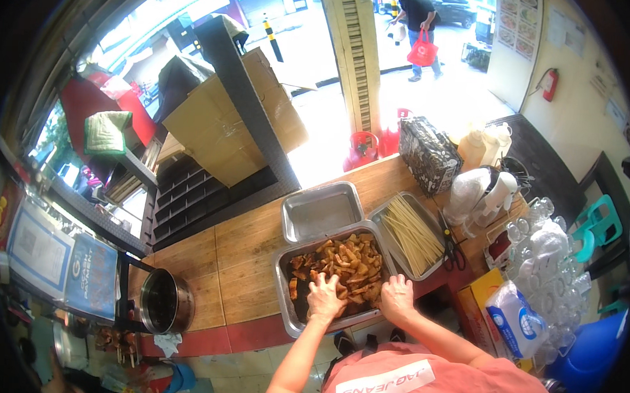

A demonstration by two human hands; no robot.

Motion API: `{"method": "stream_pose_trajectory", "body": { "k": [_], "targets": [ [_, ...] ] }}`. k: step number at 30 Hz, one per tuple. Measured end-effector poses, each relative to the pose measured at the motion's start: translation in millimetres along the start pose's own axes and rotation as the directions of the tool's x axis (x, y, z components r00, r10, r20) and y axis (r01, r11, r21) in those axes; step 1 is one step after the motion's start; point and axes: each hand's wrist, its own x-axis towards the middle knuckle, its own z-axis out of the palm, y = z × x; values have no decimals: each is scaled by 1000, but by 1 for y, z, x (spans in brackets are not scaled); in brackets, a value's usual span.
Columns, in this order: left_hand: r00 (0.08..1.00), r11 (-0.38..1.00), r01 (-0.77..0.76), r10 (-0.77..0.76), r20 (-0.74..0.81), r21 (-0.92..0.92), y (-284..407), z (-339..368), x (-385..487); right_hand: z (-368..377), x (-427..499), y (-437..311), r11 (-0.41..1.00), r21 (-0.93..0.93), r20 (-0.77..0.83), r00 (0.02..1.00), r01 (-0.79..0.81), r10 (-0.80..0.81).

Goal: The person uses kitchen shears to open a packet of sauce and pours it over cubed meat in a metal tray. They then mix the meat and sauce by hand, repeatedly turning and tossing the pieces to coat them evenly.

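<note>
A deep metal tray (283,313) full of brown marinated meat pieces (351,261) stands at the counter's near edge. My left hand (325,297) is in the tray, its fingers spread over the meat; whether it grips a piece is hidden. At the tray's right near corner, my right hand (396,297) has curled fingers by the rim and the meat; what they hold cannot be made out. Behind the meat lies an empty metal tray (322,210). A smaller tray (380,215) of bamboo skewers (411,235) sits to the right, beside black-handled scissors (452,250).
A metal pot (167,302) stands on the wooden counter (248,267) at left. To the right are a patterned box (430,154), sauce bottles (472,148), many glasses (559,275) and a tissue pack (518,318). A person (418,16) with a red bag is outside.
</note>
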Motion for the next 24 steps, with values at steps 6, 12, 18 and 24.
{"method": "stream_pose_trajectory", "body": {
  "k": [6, 12, 18, 24],
  "targets": [
    [983, 984, 137, -150, -109, -117, -33, -8, 7, 0, 4, 4, 997, 71, -113, 993, -15, 23],
    [887, 934, -357, 346, -304, 22, 20, 3, -4, 10, 1, 19, 986, 167, -67, 997, -25, 36],
    [771, 758, -623, 637, 10, -193, 51, 11, 4, 18, 2, 24, 952, 307, -140, 988, -22, 68],
    [766, 767, -641, 637, 83, 28, 35, 8, 21, 19, 6, 27, 929, 369, -140, 986, -33, 91]
  ]
}}
